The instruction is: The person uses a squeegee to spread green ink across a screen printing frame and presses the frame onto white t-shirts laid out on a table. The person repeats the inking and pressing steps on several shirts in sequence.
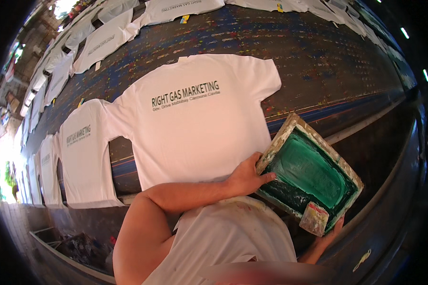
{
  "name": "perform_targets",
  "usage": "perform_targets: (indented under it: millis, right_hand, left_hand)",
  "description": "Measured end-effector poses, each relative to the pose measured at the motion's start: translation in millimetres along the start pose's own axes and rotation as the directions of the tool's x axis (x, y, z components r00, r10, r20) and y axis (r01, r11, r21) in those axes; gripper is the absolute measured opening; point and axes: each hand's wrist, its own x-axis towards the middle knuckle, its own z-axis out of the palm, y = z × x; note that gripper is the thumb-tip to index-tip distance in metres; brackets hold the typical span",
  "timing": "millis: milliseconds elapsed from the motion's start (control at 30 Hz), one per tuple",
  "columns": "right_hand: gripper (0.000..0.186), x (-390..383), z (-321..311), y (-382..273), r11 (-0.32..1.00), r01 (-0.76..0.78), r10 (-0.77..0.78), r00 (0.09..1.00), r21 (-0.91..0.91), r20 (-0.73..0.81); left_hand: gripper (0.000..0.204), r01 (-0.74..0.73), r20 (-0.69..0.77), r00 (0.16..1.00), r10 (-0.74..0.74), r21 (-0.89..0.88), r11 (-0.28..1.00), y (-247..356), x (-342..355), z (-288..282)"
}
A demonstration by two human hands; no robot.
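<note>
A wood-framed printing screen (304,164), coated with green ink, is held tilted at my right side, off the table. My left hand (249,175) grips its left rail, thumb over the inner edge. At the lower right corner my right hand (335,231) holds the frame; most of its fingers are hidden behind it. A squeegee with a worn, ink-stained handle (315,218) rests inside the screen near that corner. Just left of the screen, a white T-shirt (199,133) lies flat with dark green printing across its upper part.
More printed white shirts (88,152) lie along the long dark table (214,45) to the left and across its far side. Dried ink spots speckle the tabletop. Below the table's near edge at left is a framed bin (76,251) with dark material.
</note>
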Motion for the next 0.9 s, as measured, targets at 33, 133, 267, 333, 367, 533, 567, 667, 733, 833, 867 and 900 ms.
perform_targets:
  millis: [33, 133, 267, 333, 367, 533, 567, 667, 733, 833, 867, 900]
  right_hand:
    - [0.077, 11, -14, -5, 1.0, 0.008, -0.008, 1.0, -0.002, 0.001]
    - [0.079, 57, -56, -25, 0.969, 0.073, -0.058, 0.996, -0.235, 0.071]
    - [0.079, 130, -100, -62, 0.963, -0.069, 0.046, 0.994, -0.261, -0.096]
    - [0.081, 173, -112, -84, 0.982, -0.161, 0.145, 0.979, -0.102, -0.142]
    - [0.082, 192, -119, -95, 0.979, -0.149, 0.133, 0.984, -0.137, -0.119]
    - [0.079, 262, -133, -151, 0.913, 0.061, -0.082, 0.996, -0.403, -0.034]
    - [0.069, 266, -130, -174, 0.645, 0.193, -0.253, 0.967, -0.739, 0.032]
    - [0.057, 271, -120, -191, 0.692, 0.112, -0.27, 0.957, -0.713, -0.111]
    - [0.042, 272, -117, -198, 0.67, 0.17, -0.289, 0.956, -0.723, -0.043]
    - [0.038, 284, -125, -218, 0.276, 0.342, -0.433, 0.879, -0.898, 0.202]
    - [0.038, 292, -129, -228, 0.148, 0.334, -0.439, 0.865, -0.931, 0.241]
    - [0.038, 304, -135, -237, 0.051, 0.323, -0.445, 0.854, -0.945, 0.267]
  left_hand:
    - [0.055, 0.024, -0.001, 1.0, -0.024, -0.022, 0.999, 3, 10, 15]
    - [0.059, -0.027, -0.059, 0.998, 0.026, -0.01, 1.0, 10, 38, 70]
    - [0.055, -0.058, -0.061, 0.997, 0.045, -0.249, 0.967, 35, 76, 145]
    - [0.062, -0.133, -0.112, 0.989, 0.098, -0.358, 0.924, 46, 89, 175]
    - [0.066, -0.18, -0.136, 0.981, 0.135, -0.413, 0.893, 52, 97, 189]
    - [0.073, -0.273, -0.233, 0.957, 0.175, -0.507, 0.818, 85, 126, 233]
    - [0.072, -0.283, -0.232, 0.955, 0.183, -0.542, 0.791, 98, 129, 236]
    - [0.049, -0.234, -0.232, 0.965, 0.123, -0.554, 0.799, 129, 146, 223]
    - [0.041, -0.256, -0.26, 0.958, 0.118, -0.6, 0.758, 152, 166, 213]
    - [0.037, -0.297, -0.335, 0.937, 0.102, -0.609, 0.735, 177, 194, 213]
    - [0.039, -0.322, -0.356, 0.928, 0.11, -0.617, 0.718, 185, 210, 213]
    - [0.041, -0.354, -0.382, 0.916, 0.124, -0.621, 0.699, 195, 230, 214]
